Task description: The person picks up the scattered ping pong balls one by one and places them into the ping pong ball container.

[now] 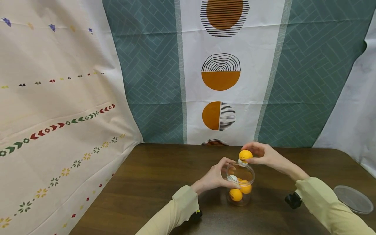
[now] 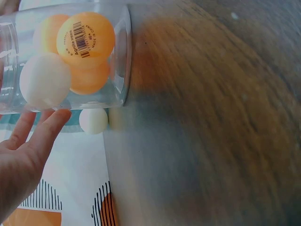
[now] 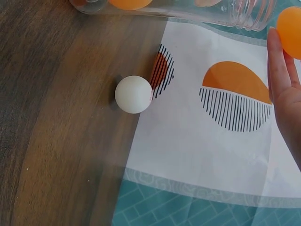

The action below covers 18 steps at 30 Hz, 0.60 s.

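Note:
A clear plastic jar stands upright and open-topped on the table, with orange and white table tennis balls inside. My left hand grips it from the left, just below the rim, with thumb and fingers on either side. In the left wrist view, a white ball and several orange ones show through the wall. Above the far right of the rim, my right hand pinches an orange table tennis ball. A loose white ball rests on the table behind the jar, partly hidden in the head view.
A round translucent lid lies flat on the table at the right, near my right sleeve. Patterned cloth hangs along the table's back edge, and a pale cloth hangs at the left.

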Motion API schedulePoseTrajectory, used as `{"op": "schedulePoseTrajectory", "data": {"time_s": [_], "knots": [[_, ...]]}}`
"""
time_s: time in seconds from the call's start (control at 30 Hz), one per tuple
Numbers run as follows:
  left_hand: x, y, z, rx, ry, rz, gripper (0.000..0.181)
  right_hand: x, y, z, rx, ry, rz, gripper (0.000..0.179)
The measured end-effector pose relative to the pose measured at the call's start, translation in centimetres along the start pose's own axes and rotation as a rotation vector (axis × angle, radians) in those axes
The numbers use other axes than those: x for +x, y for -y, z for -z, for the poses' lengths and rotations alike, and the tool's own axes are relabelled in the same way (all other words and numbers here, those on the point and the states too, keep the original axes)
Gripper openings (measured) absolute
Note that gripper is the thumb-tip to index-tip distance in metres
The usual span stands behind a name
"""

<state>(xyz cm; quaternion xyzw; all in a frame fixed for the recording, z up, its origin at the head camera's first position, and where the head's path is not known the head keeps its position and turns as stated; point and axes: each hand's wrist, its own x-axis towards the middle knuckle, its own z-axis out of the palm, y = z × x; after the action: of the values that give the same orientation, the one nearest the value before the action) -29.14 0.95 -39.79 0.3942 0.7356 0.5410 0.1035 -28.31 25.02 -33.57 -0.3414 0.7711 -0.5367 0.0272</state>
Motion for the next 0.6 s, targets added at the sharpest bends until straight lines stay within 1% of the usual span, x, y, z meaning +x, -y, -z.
{"op": "schedulePoseTrajectory", "data": {"time_s": [0.03, 0.1, 0.27, 0.33, 0.6], "knots": [[-0.01, -0.03, 0.00, 0.000, -0.002, 0.000, 0.062, 0.01, 0.03, -0.01, 0.003, 0.003, 0.003, 0.035], [-0.29, -0.88, 0.06, 0.000, 0.001, -0.001, 0.062, 0.03, 0.07, -0.03, 0.008, 0.015, 0.014, 0.035], [-0.30, -0.80, 0.06, 0.033, -0.003, -0.021, 0.064, 0.04, 0.09, -0.07, 0.027, 0.040, 0.035, 0.034], [-0.04, 0.02, 0.00, 0.043, -0.008, -0.028, 0.064, 0.03, 0.06, -0.11, 0.034, 0.048, 0.038, 0.034], [-0.03, 0.05, -0.02, 0.053, -0.013, -0.029, 0.064, -0.11, 0.04, -0.20, 0.042, 0.067, 0.056, 0.034]]}}
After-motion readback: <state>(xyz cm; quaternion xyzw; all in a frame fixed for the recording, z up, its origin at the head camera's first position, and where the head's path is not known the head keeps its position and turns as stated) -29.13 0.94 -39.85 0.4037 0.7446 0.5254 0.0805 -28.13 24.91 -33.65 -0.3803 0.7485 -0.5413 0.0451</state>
